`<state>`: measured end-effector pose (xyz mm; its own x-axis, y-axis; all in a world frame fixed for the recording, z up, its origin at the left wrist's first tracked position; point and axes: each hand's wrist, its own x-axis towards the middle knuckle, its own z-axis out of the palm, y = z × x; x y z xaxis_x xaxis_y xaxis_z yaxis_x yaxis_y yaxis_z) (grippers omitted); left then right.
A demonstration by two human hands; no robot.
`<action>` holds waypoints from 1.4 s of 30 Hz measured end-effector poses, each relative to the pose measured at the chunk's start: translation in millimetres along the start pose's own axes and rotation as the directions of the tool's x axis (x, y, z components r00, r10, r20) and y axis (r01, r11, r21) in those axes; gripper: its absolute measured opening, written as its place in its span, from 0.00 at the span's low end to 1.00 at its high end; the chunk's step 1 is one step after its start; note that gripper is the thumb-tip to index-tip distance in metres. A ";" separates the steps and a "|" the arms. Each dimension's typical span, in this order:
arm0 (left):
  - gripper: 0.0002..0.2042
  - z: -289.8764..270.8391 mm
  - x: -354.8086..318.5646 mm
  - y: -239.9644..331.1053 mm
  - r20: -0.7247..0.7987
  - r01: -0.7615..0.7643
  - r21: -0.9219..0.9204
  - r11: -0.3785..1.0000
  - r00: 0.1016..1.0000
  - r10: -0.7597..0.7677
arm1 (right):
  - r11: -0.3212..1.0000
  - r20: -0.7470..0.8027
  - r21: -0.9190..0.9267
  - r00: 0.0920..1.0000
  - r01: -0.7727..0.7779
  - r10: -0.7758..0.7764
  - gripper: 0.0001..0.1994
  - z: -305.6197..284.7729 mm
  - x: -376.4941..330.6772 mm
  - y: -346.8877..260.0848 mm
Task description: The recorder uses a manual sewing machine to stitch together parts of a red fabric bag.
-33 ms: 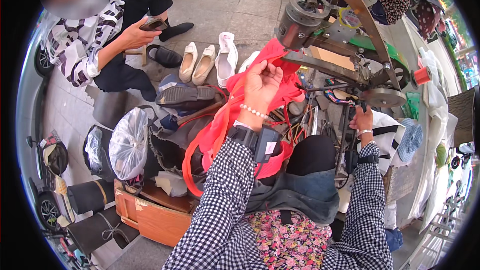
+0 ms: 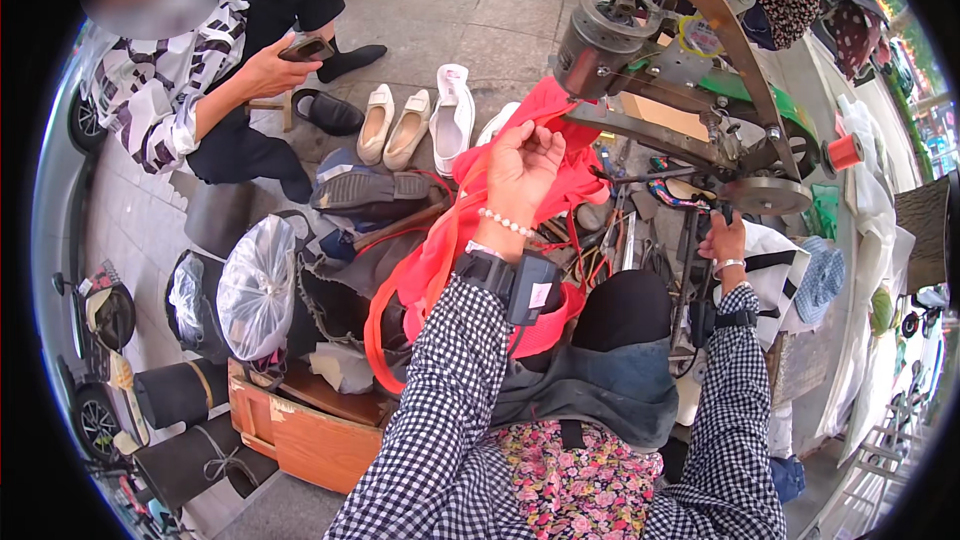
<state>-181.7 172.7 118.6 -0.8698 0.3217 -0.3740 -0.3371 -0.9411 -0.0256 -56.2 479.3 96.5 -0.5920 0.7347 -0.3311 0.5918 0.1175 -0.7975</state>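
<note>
My left hand [image 2: 527, 165] is closed on a bright red fabric bag [image 2: 470, 225], its fingers curled palm up. A long orange-red strap [image 2: 378, 325] loops down from the bag toward my lap. The bag's far end runs under the head of a hand-cranked sewing machine [image 2: 690, 90]. Beside the machine's metal wheel [image 2: 766, 195], my right hand [image 2: 722, 238] is wrapped round a dark crank handle [image 2: 722, 210]. What the left fingertips pinch is partly hidden by the hand.
Shoe-repair tools [image 2: 630, 230] lie beyond my knees. Several shoes [image 2: 407, 130] stand ahead on the paving. A seated person [image 2: 240, 90] holds a phone at the left. A wooden drawer box [image 2: 310, 440] and plastic-wrapped bundle [image 2: 258, 290] sit left; a red thread spool [image 2: 843, 152] sits right.
</note>
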 end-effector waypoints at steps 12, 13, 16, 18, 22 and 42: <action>0.12 2.3 4.4 13.1 -0.042 0.231 0.170 0.958 0.973 -0.227 | 1.000 0.000 -0.008 1.000 0.005 -0.005 0.29 -1.2 -4.7 -3.5; 0.12 2.2 4.3 12.5 0.000 0.233 0.166 0.958 0.972 -0.236 | 1.000 -0.001 -0.009 1.000 0.004 -0.004 0.29 -1.3 -4.7 -3.6; 0.13 1.4 -6.7 6.5 -0.018 0.197 0.373 0.907 0.979 -0.205 | 1.000 0.021 -0.028 1.000 0.007 -0.007 0.23 -1.2 -4.8 -4.4; 0.12 -2.1 -27.8 -0.6 0.065 0.226 0.718 0.658 0.920 -0.387 | 0.998 -0.016 -0.054 1.000 0.017 -0.018 0.19 -0.9 -4.5 -4.6; 0.09 -2.1 -70.6 -6.3 0.219 -0.262 0.963 -0.057 0.892 -0.395 | 0.997 0.029 -0.073 1.000 0.004 -0.002 0.31 -1.7 -1.9 -4.2; 0.11 -34.1 -162.1 83.8 0.541 -0.493 0.319 -0.810 0.796 -0.271 | 0.994 -0.018 0.003 0.994 0.105 -0.105 0.10 3.0 -3.0 -2.6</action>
<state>-56.6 38.1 145.5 -0.7958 0.5676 0.2109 0.5867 0.6367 0.5003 -57.6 474.8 98.1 -0.6409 0.7303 -0.2366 0.5251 0.1922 -0.8291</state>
